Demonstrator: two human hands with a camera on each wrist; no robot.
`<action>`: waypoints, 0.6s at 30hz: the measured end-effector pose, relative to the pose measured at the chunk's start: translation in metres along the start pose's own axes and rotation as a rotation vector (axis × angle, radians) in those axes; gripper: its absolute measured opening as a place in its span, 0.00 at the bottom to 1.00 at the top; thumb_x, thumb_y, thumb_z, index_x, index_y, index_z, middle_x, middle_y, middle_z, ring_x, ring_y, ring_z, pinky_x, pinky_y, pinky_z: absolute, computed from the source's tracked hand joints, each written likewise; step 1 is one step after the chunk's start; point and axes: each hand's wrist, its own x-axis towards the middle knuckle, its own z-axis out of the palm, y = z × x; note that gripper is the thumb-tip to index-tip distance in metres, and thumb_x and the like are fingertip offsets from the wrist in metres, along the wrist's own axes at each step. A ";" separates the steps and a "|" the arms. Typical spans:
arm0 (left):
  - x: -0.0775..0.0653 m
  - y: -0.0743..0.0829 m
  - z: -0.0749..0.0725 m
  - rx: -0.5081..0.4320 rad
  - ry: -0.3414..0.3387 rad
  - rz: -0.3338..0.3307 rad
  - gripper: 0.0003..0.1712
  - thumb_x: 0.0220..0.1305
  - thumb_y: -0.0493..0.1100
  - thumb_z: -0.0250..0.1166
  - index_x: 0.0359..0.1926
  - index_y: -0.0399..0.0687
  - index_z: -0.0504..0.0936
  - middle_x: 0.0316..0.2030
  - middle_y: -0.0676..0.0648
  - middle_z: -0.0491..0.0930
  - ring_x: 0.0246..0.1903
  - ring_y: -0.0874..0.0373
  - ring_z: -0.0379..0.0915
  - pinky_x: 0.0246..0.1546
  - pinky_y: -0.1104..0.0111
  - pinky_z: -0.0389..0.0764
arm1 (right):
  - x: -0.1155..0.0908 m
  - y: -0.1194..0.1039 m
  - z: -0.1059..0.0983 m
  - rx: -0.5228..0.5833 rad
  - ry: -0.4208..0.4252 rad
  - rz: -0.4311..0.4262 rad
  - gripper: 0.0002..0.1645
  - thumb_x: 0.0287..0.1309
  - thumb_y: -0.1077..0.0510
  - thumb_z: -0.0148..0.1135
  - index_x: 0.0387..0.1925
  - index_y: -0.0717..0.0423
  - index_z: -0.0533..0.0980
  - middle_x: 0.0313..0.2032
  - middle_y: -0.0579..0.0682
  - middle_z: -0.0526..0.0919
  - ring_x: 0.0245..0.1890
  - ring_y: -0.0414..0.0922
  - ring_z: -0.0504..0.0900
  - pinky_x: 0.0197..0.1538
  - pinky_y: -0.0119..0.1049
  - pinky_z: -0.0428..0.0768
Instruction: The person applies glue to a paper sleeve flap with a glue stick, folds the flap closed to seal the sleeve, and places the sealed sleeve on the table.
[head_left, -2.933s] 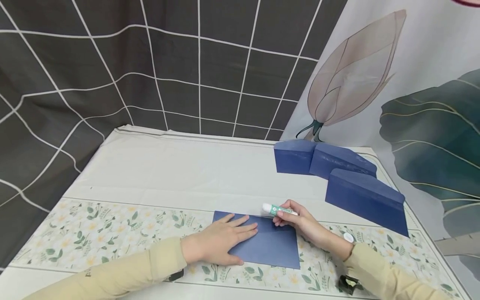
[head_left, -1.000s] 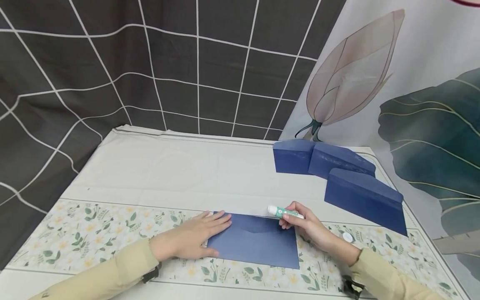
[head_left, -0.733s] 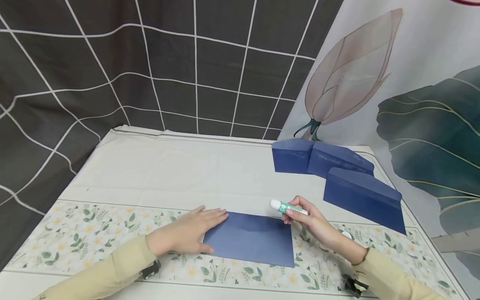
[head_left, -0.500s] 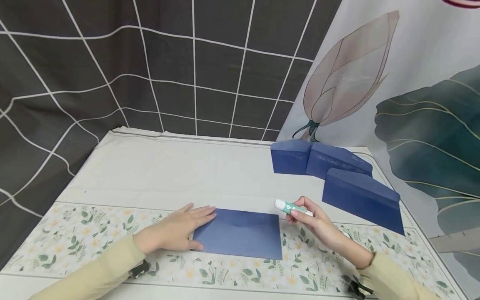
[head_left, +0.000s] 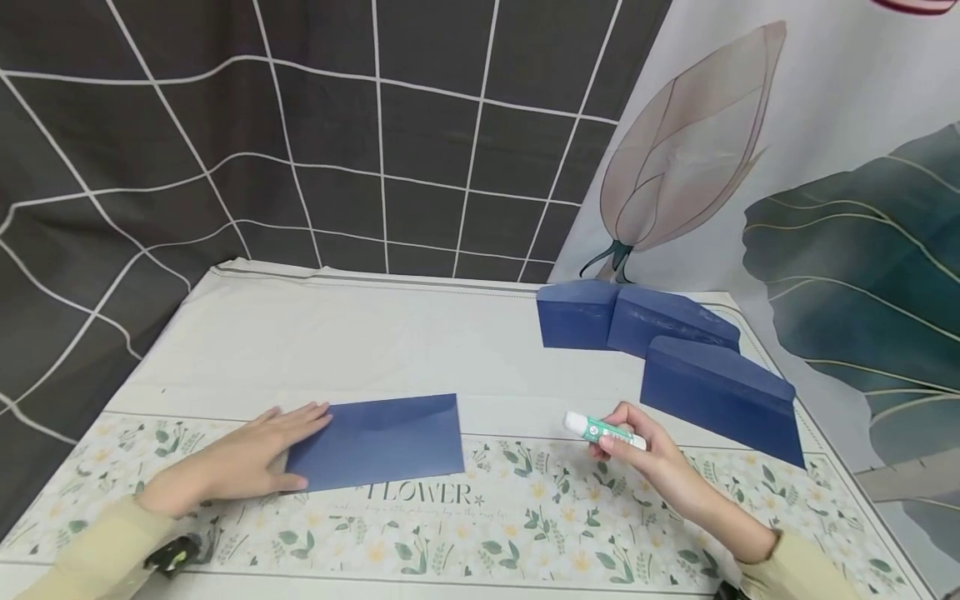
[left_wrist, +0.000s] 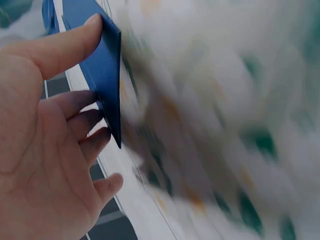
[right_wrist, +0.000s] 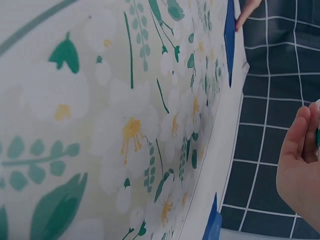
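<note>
A dark blue envelope (head_left: 382, 442) lies left of the middle of the table, slightly turned. My left hand (head_left: 243, 454) rests on its left end with fingers stretched out. The left wrist view shows the thumb (left_wrist: 75, 45) over the blue envelope (left_wrist: 102, 57) near its corner and several fingertips at its edge. My right hand (head_left: 652, 454) holds a white and green glue stick (head_left: 603, 431) above the tablecloth, white end pointing left. At the right wrist view's edge, my right hand (right_wrist: 300, 170) shows in part; most of the stick is cut off.
Several dark blue envelopes lie at the back right: one (head_left: 576, 323), a second (head_left: 671, 321) beside it, and a third (head_left: 720, 396) in front, overlapping it. The white tablecloth (head_left: 360, 333) has a flowered band (head_left: 517, 533) in front. A dark checked curtain (head_left: 427, 125) hangs behind.
My left hand has slid the envelope left across the table, and it has turned a little. My right hand with the glue stick has shifted slightly right, away from the envelope.
</note>
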 end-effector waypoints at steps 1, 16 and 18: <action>-0.003 -0.006 -0.001 -0.010 0.001 -0.011 0.49 0.53 0.62 0.66 0.71 0.44 0.62 0.72 0.39 0.55 0.70 0.39 0.52 0.66 0.39 0.49 | -0.001 -0.001 0.000 0.003 -0.003 -0.003 0.10 0.69 0.67 0.46 0.42 0.48 0.69 0.38 0.40 0.82 0.39 0.35 0.82 0.46 0.32 0.81; -0.026 -0.055 -0.019 -0.004 0.079 -0.023 0.47 0.39 0.51 0.79 0.62 0.40 0.73 0.61 0.34 0.70 0.58 0.31 0.66 0.50 0.39 0.71 | -0.012 -0.002 -0.003 0.031 -0.005 -0.039 0.13 0.68 0.69 0.44 0.42 0.48 0.69 0.37 0.39 0.84 0.35 0.36 0.80 0.40 0.33 0.80; -0.021 -0.053 -0.022 0.022 0.090 -0.024 0.43 0.40 0.52 0.78 0.59 0.42 0.75 0.58 0.36 0.73 0.56 0.33 0.69 0.49 0.40 0.73 | -0.014 -0.002 -0.002 0.024 -0.004 -0.035 0.13 0.68 0.69 0.45 0.42 0.47 0.69 0.37 0.39 0.84 0.34 0.36 0.79 0.39 0.33 0.79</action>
